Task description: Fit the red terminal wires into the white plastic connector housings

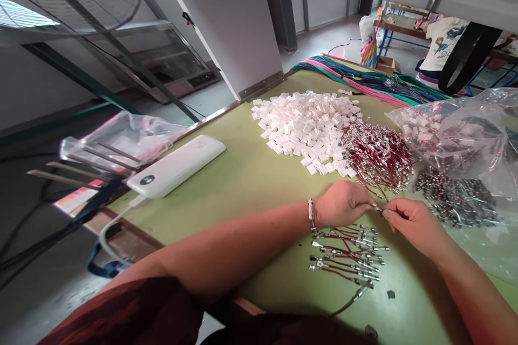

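Note:
My left hand (343,204) and my right hand (410,220) meet over the green table (251,178), both pinched on a short red wire with a metal terminal (377,207). Just below my hands lies a small row of several red wires with terminals (348,256). Above them is a loose heap of red terminal wires (376,156). Beside that heap spreads a pile of white plastic connector housings (307,124). My left wrist wears a thin bracelet.
A white power bank (176,166) lies at the table's left edge with a cable running off. A clear plastic bag (461,135) of parts and dark wires (457,199) sits at the right. Coloured wire bundles (376,83) lie at the far end. Another person sits beyond.

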`<state>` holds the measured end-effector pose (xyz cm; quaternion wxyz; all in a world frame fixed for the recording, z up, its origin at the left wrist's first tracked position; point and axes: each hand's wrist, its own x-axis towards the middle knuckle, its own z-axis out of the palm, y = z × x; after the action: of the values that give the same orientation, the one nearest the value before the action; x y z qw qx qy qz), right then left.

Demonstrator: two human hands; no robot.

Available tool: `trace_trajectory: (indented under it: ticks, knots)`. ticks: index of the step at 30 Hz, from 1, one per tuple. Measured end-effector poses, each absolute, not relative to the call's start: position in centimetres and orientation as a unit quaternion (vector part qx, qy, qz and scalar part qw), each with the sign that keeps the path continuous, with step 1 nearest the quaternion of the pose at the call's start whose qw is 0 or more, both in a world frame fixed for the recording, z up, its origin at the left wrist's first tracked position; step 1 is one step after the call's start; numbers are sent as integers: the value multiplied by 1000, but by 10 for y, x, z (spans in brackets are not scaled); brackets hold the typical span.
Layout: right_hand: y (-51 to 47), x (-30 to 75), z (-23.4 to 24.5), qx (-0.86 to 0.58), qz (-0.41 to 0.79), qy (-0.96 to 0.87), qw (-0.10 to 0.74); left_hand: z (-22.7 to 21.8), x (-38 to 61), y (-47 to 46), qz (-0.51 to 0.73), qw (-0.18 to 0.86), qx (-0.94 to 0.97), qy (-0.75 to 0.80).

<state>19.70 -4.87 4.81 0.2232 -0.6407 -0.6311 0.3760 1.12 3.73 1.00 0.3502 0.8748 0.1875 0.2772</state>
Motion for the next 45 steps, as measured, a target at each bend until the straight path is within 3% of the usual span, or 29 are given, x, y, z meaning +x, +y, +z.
trace_trajectory:
  ticks: [9, 13, 17, 22, 25, 28, 32, 37, 41, 45]
  knots:
    - [-48, 196, 49, -630, 445, -596, 222, 14, 10, 41, 266, 329, 897, 129]
    - [-47, 199, 52, -649, 384, -640, 144, 21, 18, 55, 247, 351, 892, 146]
    - [-46, 203, 58, -623, 382, -675, 99, 17, 31, 56, 220, 243, 921, 209]
    - [-35, 250, 69, -744, 195, -615, 172, 1, 41, 46, 137, 142, 952, 235]
    - [-30, 285, 69, -799, 94, -589, 79, -1, 41, 46, 144, 145, 956, 209]
    - [-30, 301, 64, -799, 79, -596, 0, 6, 39, 48, 222, 206, 937, 177]
    - [-34, 294, 58, -788, 103, -605, -46, 20, 31, 53, 363, 399, 817, 203]
    - [-38, 290, 55, -766, 102, -620, -140, 28, 24, 60, 393, 627, 625, 248]
    - [-36, 288, 51, -734, 70, -652, -179, 23, 25, 65, 396, 686, 554, 257]
    - [-32, 278, 48, -734, -4, -655, -180, 25, 24, 68, 404, 679, 552, 267]
